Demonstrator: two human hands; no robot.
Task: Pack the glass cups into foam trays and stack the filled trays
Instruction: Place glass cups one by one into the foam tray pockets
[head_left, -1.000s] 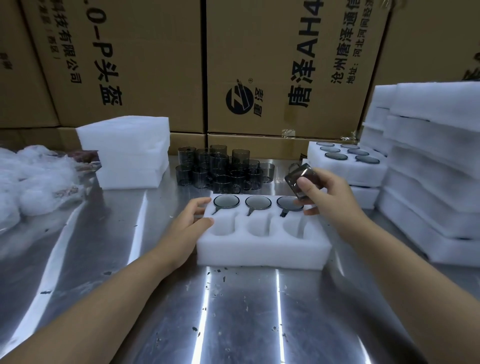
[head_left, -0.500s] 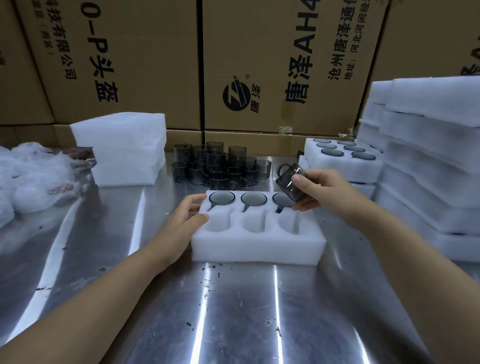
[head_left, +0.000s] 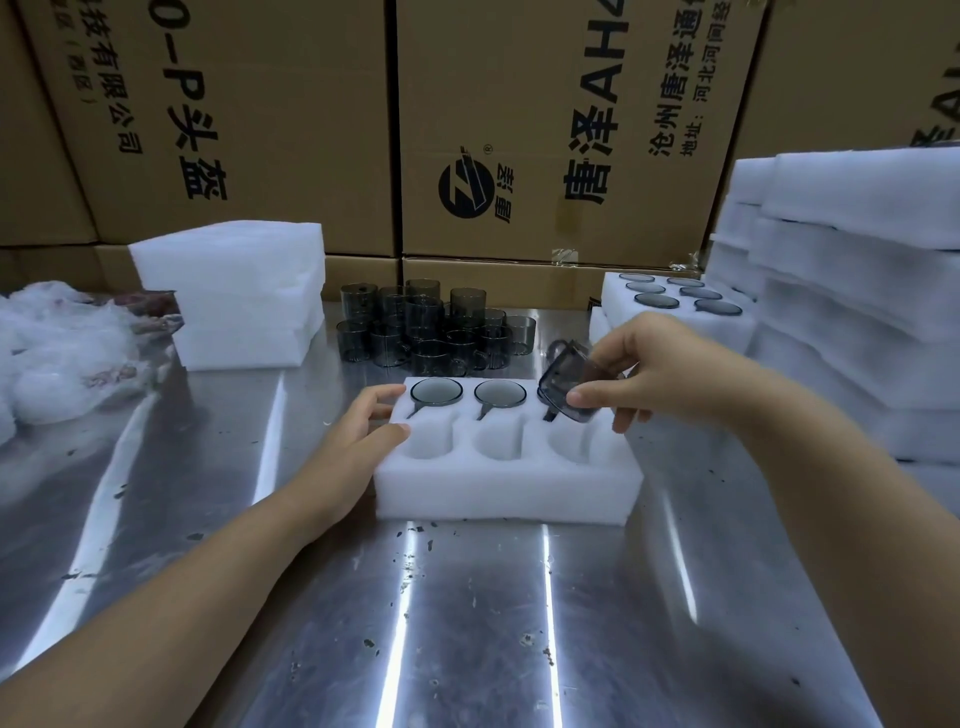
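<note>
Leftmost, I log a heap of crumpled white wrap (head_left: 57, 348) on the steel table (head_left: 467, 623), with a stack of plain foam slabs (head_left: 234, 296) just beside it. The left hand (head_left: 358, 436) rests against the left end of the foam tray (head_left: 509, 483), fingers relaxed and nearly straight, thumb lying on the top face; it grips nothing. The tray sits mid-table: the three front pockets show bare foam, and the back row holds seated cups (head_left: 436, 391). I count two plainly; the third pocket is mostly hidden. Behind the tray stands a cluster of loose glass cups (head_left: 431, 332), some stacked. The right hand (head_left: 660, 374) pinches the held cup (head_left: 569, 384) between thumb and fingers, tilted, over the tray's back right pocket; contact with the foam I cannot tell. Further right is a filled tray (head_left: 675, 312), then taller stacked trays (head_left: 857, 291). Cardboard cartons (head_left: 545, 130) wall the back.
</note>
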